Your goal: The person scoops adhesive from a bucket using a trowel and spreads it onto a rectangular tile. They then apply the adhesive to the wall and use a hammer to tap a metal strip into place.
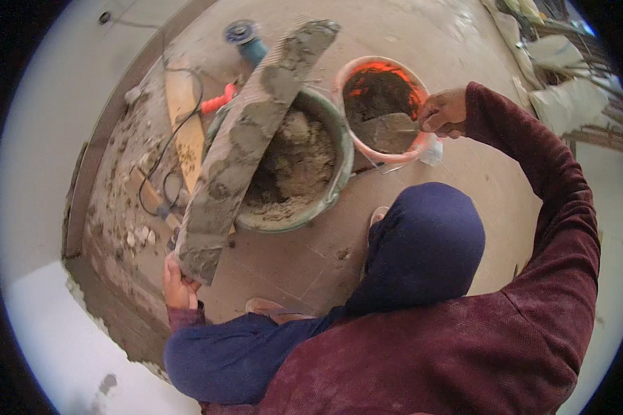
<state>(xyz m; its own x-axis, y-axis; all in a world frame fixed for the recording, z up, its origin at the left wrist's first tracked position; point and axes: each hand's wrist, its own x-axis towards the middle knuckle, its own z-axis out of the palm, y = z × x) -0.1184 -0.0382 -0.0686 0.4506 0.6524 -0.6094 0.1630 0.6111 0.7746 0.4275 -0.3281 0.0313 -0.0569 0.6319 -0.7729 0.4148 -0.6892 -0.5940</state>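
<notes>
My left hand (180, 285) grips the near end of a long, narrow tile strip (273, 75), which is tilted with its far end up and to the right. Patches of wet grey mortar cover most of its ribbed back. Beneath the strip sits a green tub (344, 149) holding grey-brown mortar mix. To the right, my right hand (444, 113) is closed around the handle of a trowel (384, 131). The trowel's blade lies inside an orange bucket (422, 90), over dark mortar. My fingers hide most of the handle.
Beyond the strip stands a blue-green power tool (248, 43), with an orange handle (219, 99) nearby. A wooden board (180, 104), a black cord (180, 121) and rubble lie along the left wall. Pale sacks (567, 100) are piled at the far right.
</notes>
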